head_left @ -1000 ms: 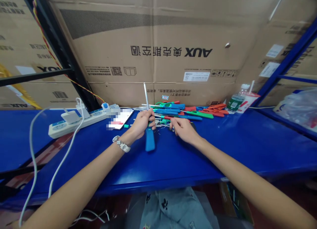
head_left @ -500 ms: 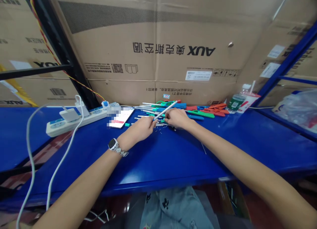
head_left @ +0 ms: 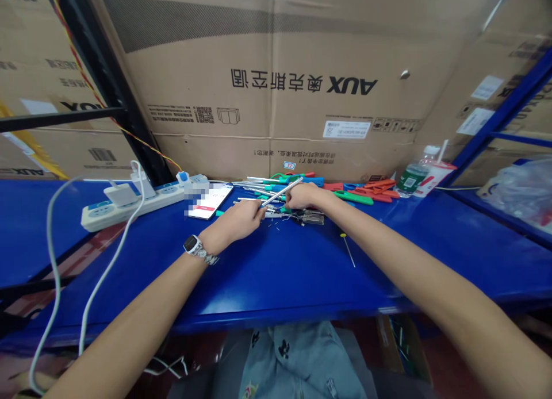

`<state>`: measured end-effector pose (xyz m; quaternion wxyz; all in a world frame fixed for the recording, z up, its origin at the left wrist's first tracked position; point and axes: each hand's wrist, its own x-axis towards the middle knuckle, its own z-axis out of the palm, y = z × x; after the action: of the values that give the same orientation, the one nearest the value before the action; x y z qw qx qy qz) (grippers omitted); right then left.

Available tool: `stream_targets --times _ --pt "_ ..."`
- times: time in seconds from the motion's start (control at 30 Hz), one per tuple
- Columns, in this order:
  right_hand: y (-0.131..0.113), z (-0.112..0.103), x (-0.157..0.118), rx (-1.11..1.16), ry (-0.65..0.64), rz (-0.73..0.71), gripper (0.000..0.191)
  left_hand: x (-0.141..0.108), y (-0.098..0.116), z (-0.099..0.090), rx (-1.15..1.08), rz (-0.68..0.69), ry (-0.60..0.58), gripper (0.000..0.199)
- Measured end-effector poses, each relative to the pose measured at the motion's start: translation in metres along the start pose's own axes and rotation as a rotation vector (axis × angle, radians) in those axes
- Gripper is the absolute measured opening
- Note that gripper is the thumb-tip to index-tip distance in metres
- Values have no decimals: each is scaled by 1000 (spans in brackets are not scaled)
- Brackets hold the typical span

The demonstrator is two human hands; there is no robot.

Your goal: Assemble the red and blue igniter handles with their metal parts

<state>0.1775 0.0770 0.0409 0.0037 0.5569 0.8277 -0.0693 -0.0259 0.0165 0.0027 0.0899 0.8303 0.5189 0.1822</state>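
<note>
My left hand (head_left: pixel 242 219) is closed on a silver metal rod (head_left: pixel 282 192), which slants up to the right. Just right of it, my right hand (head_left: pixel 302 196) has its fingers pressed together at the pile; what they hold is hidden. Green and blue handled tools with metal shafts lie behind and between the hands. Orange-red handles (head_left: pixel 377 190) and a green handle (head_left: pixel 353 198) are to the right. A clear-handled tool (head_left: pixel 313 217) lies below my right wrist. A thin rod with a yellow end (head_left: pixel 348 250) rests nearer the front.
A white power strip (head_left: pixel 101 217) with plugs and cables is at left, beside a phone (head_left: pixel 210 203). A bottle (head_left: pixel 409 179) and a cup (head_left: pixel 431 179) stand at the back right. A large cardboard box (head_left: pixel 276 111) rises behind the blue table (head_left: pixel 276 284).
My left hand has shifted slightly left with the rod. My right hand has moved a little left, and the clear-handled tool and the yellow end now show.
</note>
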Motion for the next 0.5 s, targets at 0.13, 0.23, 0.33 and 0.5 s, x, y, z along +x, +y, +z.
stream_targets --times 0.13,0.23,0.33,0.5 --pt "1 -5 12 26 -33 -12 13 0 0 -3 0 -5 30 29" --pt "-1 -5 18 53 -21 -19 20 -1 2 -4 22 9 12 30" --pt "1 -3 15 84 34 -22 25 -2 6 -5 6 33 -11 31" --pt "25 6 -14 714 316 -44 19 -4 12 -6 -22 44 13 33"
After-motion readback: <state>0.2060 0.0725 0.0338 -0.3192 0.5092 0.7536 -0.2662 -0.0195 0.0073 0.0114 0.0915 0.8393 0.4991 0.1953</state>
